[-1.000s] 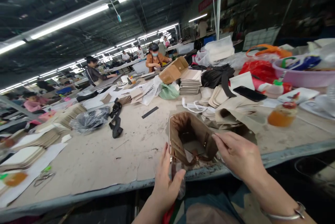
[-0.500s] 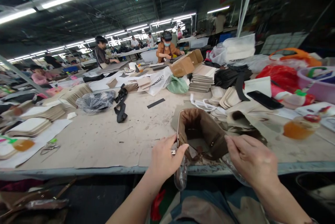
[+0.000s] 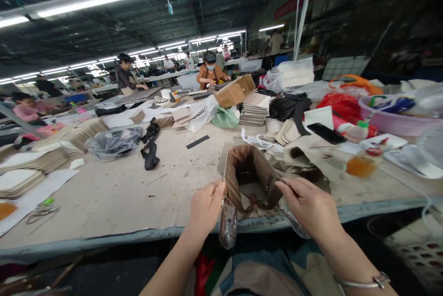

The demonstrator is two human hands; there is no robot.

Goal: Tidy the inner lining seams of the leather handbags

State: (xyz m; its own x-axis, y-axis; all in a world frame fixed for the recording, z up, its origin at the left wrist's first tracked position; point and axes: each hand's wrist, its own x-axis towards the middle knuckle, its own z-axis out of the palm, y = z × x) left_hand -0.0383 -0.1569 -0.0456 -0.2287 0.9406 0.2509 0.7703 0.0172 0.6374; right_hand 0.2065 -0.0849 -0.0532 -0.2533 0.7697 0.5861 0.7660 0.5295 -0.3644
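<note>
A brown bag (image 3: 247, 162) stands open at the table's front edge, its dark lining showing and a zipper pull at the near rim. My left hand (image 3: 206, 203) pinches the bag's left rim between thumb and fingers. On the opposite side, my right hand (image 3: 306, 199) grips the right rim, thumb and index finger pressed together. Handles wrapped in clear plastic (image 3: 228, 224) hang over the table edge below both hands. The bag's underside is hidden.
Black straps (image 3: 150, 146) and a plastic-wrapped bundle (image 3: 114, 141) lie left. Stacked panels (image 3: 254, 110), a phone (image 3: 327, 133), an orange-filled bottle (image 3: 362, 164) and a purple basin (image 3: 398, 120) are right. A person (image 3: 210, 74) works across the table.
The view has swung rightward, so the scene sits further left. My left thumb has moved from inside the rim to close against the fingers; my right hand keeps its grip.
</note>
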